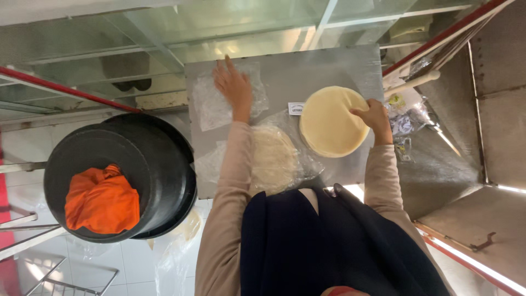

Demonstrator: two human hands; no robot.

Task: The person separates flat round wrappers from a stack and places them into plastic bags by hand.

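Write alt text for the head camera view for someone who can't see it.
Seen from above, a person's left hand presses a clear plastic sheet on a metal table while the right hand touches a stack of pale round dough sheets. A black pan holding an orange cloth sits at left.

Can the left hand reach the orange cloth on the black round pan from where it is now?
Probably yes: the left hand lies flat on clear plastic, and nothing stands between it and the orange cloth.
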